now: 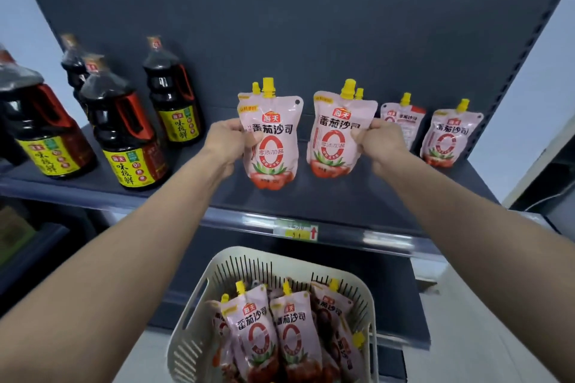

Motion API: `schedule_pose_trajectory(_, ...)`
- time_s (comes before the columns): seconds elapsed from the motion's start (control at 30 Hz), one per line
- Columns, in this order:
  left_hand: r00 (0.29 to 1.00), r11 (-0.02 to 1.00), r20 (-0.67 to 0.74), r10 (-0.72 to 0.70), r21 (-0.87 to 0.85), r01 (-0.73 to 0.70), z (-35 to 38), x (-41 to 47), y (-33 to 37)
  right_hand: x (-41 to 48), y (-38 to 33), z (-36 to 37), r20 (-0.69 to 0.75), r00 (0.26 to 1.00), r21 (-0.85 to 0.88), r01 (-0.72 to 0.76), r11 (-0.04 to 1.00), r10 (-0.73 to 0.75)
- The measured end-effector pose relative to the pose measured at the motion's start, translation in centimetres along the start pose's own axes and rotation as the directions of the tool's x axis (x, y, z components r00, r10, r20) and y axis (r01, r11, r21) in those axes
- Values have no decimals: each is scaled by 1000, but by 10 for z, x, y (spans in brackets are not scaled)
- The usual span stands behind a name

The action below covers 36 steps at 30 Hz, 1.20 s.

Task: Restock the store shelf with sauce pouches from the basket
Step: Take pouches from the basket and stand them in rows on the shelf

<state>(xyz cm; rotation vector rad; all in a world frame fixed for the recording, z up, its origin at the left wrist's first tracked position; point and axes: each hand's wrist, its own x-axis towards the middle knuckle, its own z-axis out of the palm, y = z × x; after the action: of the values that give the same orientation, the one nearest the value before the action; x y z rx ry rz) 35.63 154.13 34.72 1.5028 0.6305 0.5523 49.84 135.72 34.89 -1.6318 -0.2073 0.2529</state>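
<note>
My left hand (228,141) grips a pink tomato sauce pouch (273,140) with a yellow cap, held upright over the dark shelf (357,196). A second yellow cap shows just behind it. My right hand (378,141) grips another pouch (334,134) by its right edge, also with a second cap behind it. Two more pouches (403,123) (448,137) stand against the back panel at the right. Below, a cream slotted basket (199,320) holds several more pouches (258,329).
Several dark soy sauce bottles (124,134) with yellow labels stand on the shelf's left half. A price tag (295,230) sits on the shelf's front rail. The dark back panel (311,40) rises behind. A lower shelf edge runs under the basket.
</note>
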Motion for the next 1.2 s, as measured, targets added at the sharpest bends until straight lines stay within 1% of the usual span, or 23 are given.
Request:
schedule_pose_trajectory(0.17,994,1000,-103,30,7,-30,8,33,-4,53,0,14,41,999,-3,36,999,-36)
schedule_pose_trajectory(0.3,984,997,-171,38,75,-26,5,55,-17,92,15,32,55,996,-50,67,997,-64)
schedule_pose_trajectory(0.47,978,997,-211,10,75,6,-13,75,-34,121,32,62,50,998,-127,37,991,-31)
schedule_pose_trajectory(0.63,984,1000,-179,-22,11,24,-23,101,-45,140,42,85,22,1000,-109,-8,994,11)
schedule_pose_trajectory(0.8,992,1000,-128,-20,15,22,-23,125,-49,160,51,103,-17,999,-119,-53,992,51)
schedule_pose_trajectory(1.1,996,999,-83,-41,-16,39,-30,159,-64,193,62,122,-83,996,-118,-53,992,44)
schedule_pose_trajectory(1.2,997,998,-66,-51,-42,48,-33,166,-68,199,64,126,-67,997,-105,-57,993,50)
